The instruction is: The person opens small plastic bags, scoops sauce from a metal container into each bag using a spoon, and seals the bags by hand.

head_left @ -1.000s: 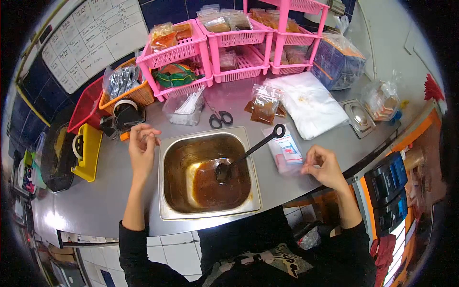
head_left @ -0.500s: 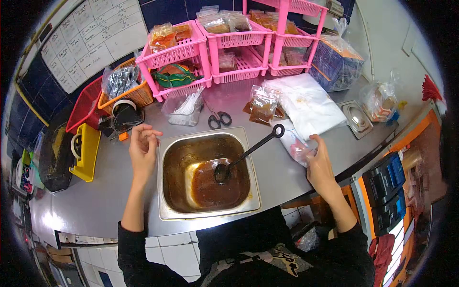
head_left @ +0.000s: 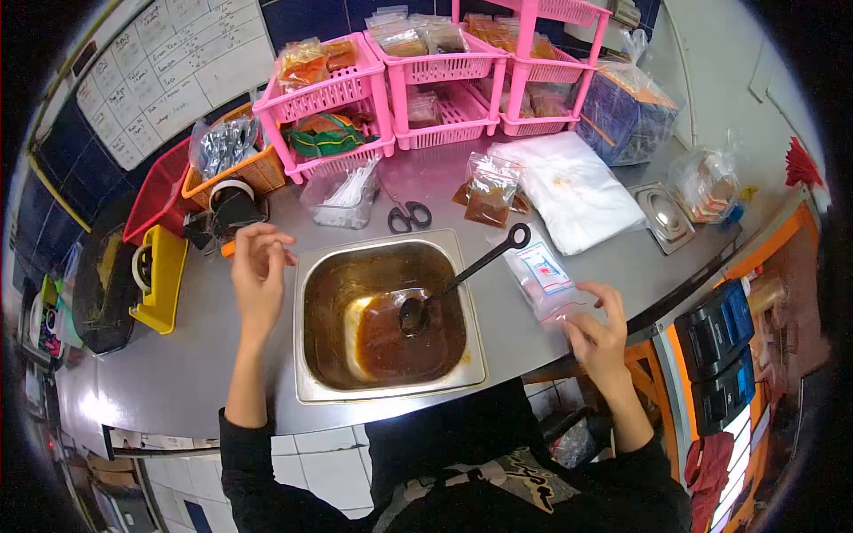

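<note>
A steel pan point(head_left: 391, 377) set on the counter holds brown sauce, and a black ladle point(head_left: 484, 259) leans in it with its ringed handle over the right rim. My left hand point(head_left: 259, 271) hovers beside the pan's left rim, fingers curled and apart, holding nothing visible. To the right of the pan lies a pack of clear plastic bags point(head_left: 540, 277) with a blue and red label. My right hand point(head_left: 600, 327) is at the pack's lower right end, its fingertips at the plastic edge; whether they pinch a bag is unclear. Filled sauce packets point(head_left: 490, 191) lie behind the pan.
Pink racks point(head_left: 444, 67) with packets stand at the back. Black scissors point(head_left: 409, 216) and a tub of white sticks point(head_left: 345, 200) lie behind the pan. White plastic sheets point(head_left: 582, 195) are at the right, a yellow tape dispenser point(head_left: 163, 284) at the left.
My right hand went up over the bag pack, bunching it, then came back down to its lower end. The pack lies flatter, label showing again. My left hand has hardly moved.
</note>
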Demonstrator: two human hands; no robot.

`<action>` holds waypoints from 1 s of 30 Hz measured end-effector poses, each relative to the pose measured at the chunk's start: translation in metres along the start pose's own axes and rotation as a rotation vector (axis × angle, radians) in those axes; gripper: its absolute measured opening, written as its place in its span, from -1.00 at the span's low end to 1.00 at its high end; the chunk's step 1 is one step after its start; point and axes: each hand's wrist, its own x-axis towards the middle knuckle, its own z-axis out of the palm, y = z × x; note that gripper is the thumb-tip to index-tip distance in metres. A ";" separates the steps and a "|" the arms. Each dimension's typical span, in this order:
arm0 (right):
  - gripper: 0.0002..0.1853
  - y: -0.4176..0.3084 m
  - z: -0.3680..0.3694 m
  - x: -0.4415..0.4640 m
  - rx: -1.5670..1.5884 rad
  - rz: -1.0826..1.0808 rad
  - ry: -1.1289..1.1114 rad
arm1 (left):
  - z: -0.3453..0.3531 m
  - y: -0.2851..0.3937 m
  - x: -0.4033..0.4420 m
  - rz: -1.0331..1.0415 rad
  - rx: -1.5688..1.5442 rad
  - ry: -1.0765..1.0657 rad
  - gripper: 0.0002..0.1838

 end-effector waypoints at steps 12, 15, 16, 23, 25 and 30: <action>-0.81 -0.096 -0.029 -0.033 0.652 0.364 0.131 | 0.079 0.154 -0.149 0.241 -0.346 -0.443 -0.61; -0.80 -0.104 -0.027 -0.028 0.902 0.251 -0.059 | 0.113 0.156 -0.153 0.231 -0.293 -0.308 -0.64; -0.79 -0.105 -0.028 -0.028 0.987 0.245 -0.125 | 0.115 0.156 -0.155 0.171 -0.330 -0.312 -0.66; -0.76 -0.102 -0.033 -0.027 0.966 0.120 -0.203 | 0.114 0.158 -0.164 0.068 -0.333 -0.414 -0.71; -0.77 -0.096 -0.040 -0.024 0.957 0.114 -0.257 | 0.114 0.160 -0.163 0.046 -0.331 -0.446 -0.73; -0.79 -0.085 -0.053 -0.028 0.900 0.087 -0.255 | 0.118 0.164 -0.161 0.076 -0.247 -0.474 -0.77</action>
